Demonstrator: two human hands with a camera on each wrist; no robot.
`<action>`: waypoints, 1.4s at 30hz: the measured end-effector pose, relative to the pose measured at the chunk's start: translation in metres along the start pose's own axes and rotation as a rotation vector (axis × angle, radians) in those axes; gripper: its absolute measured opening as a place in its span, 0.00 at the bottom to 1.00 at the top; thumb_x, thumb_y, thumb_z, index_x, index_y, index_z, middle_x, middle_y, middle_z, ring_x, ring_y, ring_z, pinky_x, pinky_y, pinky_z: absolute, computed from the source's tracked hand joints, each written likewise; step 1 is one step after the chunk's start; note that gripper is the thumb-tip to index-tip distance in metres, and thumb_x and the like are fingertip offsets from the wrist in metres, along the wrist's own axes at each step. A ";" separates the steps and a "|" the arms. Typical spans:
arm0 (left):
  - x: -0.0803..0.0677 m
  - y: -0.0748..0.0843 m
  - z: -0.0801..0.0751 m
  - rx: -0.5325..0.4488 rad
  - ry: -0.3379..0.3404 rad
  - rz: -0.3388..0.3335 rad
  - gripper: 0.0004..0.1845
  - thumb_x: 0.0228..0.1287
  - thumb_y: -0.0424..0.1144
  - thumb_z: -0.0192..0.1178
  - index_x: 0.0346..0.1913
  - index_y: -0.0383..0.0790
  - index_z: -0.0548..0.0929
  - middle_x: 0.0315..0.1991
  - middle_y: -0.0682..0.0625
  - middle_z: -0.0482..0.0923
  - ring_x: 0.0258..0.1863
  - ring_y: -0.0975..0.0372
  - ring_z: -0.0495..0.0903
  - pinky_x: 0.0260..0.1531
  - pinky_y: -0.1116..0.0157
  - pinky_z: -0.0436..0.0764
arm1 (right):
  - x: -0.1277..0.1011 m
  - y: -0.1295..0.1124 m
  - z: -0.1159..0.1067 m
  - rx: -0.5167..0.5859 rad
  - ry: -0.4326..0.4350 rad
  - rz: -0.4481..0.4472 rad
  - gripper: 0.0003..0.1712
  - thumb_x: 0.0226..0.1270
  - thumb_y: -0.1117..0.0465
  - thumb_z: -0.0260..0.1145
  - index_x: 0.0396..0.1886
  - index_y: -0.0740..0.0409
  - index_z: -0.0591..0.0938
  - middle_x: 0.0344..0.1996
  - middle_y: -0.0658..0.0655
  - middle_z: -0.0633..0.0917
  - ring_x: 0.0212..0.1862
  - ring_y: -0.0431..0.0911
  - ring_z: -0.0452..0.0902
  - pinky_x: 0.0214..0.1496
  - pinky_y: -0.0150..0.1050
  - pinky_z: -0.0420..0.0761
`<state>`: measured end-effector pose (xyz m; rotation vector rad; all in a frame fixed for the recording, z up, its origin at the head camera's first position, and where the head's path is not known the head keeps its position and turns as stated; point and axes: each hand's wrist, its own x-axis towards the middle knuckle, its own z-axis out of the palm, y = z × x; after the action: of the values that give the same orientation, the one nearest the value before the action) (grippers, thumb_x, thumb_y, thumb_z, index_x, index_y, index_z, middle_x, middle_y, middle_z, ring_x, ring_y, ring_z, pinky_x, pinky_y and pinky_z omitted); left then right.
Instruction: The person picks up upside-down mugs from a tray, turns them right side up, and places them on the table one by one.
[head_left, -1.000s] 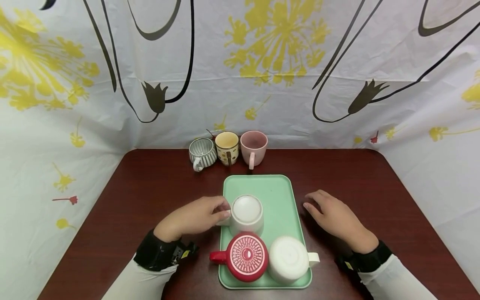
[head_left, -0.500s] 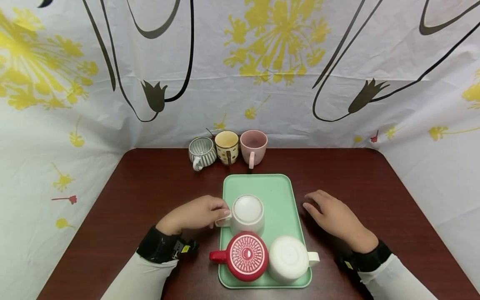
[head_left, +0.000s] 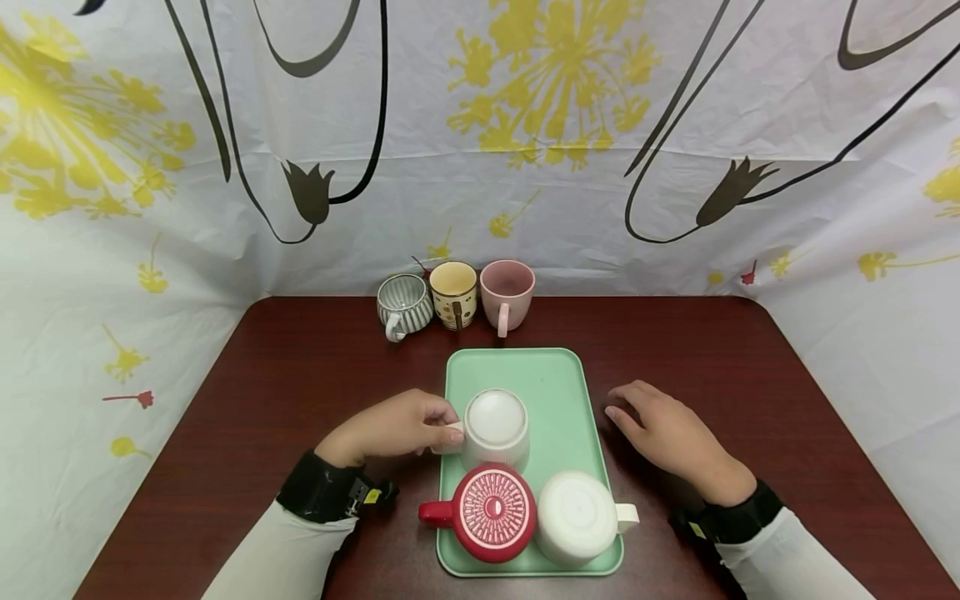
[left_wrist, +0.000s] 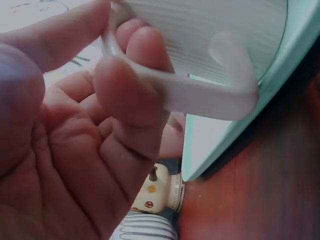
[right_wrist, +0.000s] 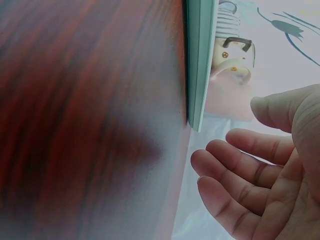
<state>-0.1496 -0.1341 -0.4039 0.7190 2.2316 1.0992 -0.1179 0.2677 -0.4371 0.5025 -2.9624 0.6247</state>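
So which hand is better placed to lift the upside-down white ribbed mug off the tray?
Left. The left hand already pinches the ribbed mug by its handle; the right hand rests open on the table, beside the tray.

A mint-green tray [head_left: 558, 379] lies on the dark red-brown wood-grain desk [head_left: 300, 375]. On it stand three upturned mugs: a plain white one [head_left: 495, 427] at 12 o'clock, a red one [head_left: 491, 512] with a white radial pattern on its base at 7 o'clock, and a second white mug [head_left: 577, 517] at 5 o'clock. Behind the tray stand a grey-and-white striped cup [head_left: 405, 307], a cream cup with brown dots [head_left: 453, 296] and a pale pink mug [head_left: 507, 296]. The backdrop [head_left: 675, 125] is white with yellow flowers and black stems.
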 end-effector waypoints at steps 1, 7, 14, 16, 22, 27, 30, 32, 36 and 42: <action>0.000 0.001 0.001 0.010 0.006 -0.006 0.10 0.74 0.46 0.65 0.36 0.45 0.87 0.25 0.56 0.78 0.22 0.65 0.75 0.25 0.66 0.79 | 0.000 0.000 0.000 0.001 0.002 -0.001 0.16 0.77 0.56 0.66 0.57 0.58 0.84 0.52 0.57 0.86 0.51 0.52 0.85 0.51 0.54 0.84; -0.002 0.010 0.005 0.166 0.042 0.017 0.10 0.75 0.46 0.64 0.35 0.47 0.84 0.26 0.59 0.74 0.27 0.67 0.74 0.30 0.67 0.77 | -0.001 -0.001 0.000 -0.002 0.004 0.001 0.16 0.76 0.55 0.66 0.57 0.58 0.84 0.52 0.56 0.86 0.52 0.52 0.85 0.52 0.54 0.84; 0.001 0.018 0.015 0.399 0.098 0.077 0.12 0.79 0.46 0.57 0.39 0.44 0.82 0.28 0.59 0.71 0.33 0.66 0.72 0.40 0.65 0.76 | -0.001 0.001 0.002 -0.003 -0.007 0.005 0.18 0.77 0.54 0.65 0.58 0.59 0.83 0.53 0.57 0.86 0.53 0.53 0.85 0.53 0.55 0.84; 0.002 0.018 0.017 0.448 0.131 0.089 0.12 0.80 0.47 0.54 0.40 0.44 0.81 0.30 0.58 0.72 0.35 0.65 0.72 0.43 0.63 0.76 | -0.001 0.001 0.002 -0.001 -0.008 0.008 0.18 0.77 0.54 0.65 0.58 0.59 0.83 0.53 0.57 0.86 0.53 0.53 0.85 0.53 0.55 0.84; 0.004 0.018 0.020 0.494 0.224 0.096 0.10 0.81 0.45 0.53 0.43 0.44 0.79 0.37 0.55 0.76 0.39 0.63 0.74 0.46 0.60 0.79 | -0.001 0.002 0.003 0.001 -0.008 0.004 0.18 0.77 0.54 0.65 0.58 0.59 0.83 0.53 0.57 0.86 0.53 0.53 0.85 0.54 0.55 0.84; 0.004 0.022 0.020 0.518 0.305 0.105 0.09 0.81 0.44 0.54 0.48 0.43 0.80 0.42 0.52 0.80 0.43 0.63 0.77 0.50 0.58 0.84 | -0.001 0.003 0.002 -0.005 0.003 -0.003 0.17 0.76 0.54 0.66 0.57 0.58 0.84 0.52 0.56 0.86 0.53 0.52 0.85 0.53 0.54 0.84; 0.003 0.027 0.019 0.535 0.368 0.117 0.08 0.80 0.42 0.55 0.49 0.42 0.80 0.42 0.51 0.81 0.42 0.62 0.79 0.47 0.58 0.85 | -0.001 0.003 0.002 -0.009 0.009 -0.005 0.17 0.76 0.54 0.66 0.57 0.58 0.83 0.52 0.56 0.86 0.52 0.52 0.85 0.53 0.54 0.84; 0.004 0.030 0.018 0.545 0.412 0.124 0.07 0.80 0.41 0.56 0.48 0.42 0.80 0.40 0.51 0.80 0.40 0.62 0.78 0.44 0.59 0.84 | -0.001 0.004 0.002 -0.010 0.011 -0.006 0.17 0.76 0.54 0.66 0.57 0.58 0.83 0.52 0.56 0.86 0.52 0.52 0.85 0.53 0.54 0.84; 0.005 0.033 0.017 0.521 0.505 0.134 0.05 0.80 0.39 0.55 0.47 0.41 0.80 0.36 0.52 0.76 0.36 0.62 0.75 0.39 0.61 0.81 | -0.001 0.004 0.002 -0.009 0.009 -0.002 0.17 0.76 0.54 0.66 0.57 0.59 0.83 0.53 0.57 0.86 0.53 0.52 0.85 0.53 0.55 0.84; 0.011 0.031 0.013 0.261 0.583 0.106 0.09 0.82 0.38 0.53 0.39 0.42 0.77 0.32 0.51 0.74 0.32 0.62 0.73 0.34 0.64 0.77 | -0.001 0.003 0.002 -0.008 0.011 -0.005 0.17 0.77 0.54 0.66 0.57 0.58 0.83 0.53 0.56 0.86 0.53 0.52 0.85 0.53 0.54 0.84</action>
<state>-0.1416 -0.1039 -0.3880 0.6890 2.8997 1.1939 -0.1177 0.2698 -0.4400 0.5037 -2.9509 0.6133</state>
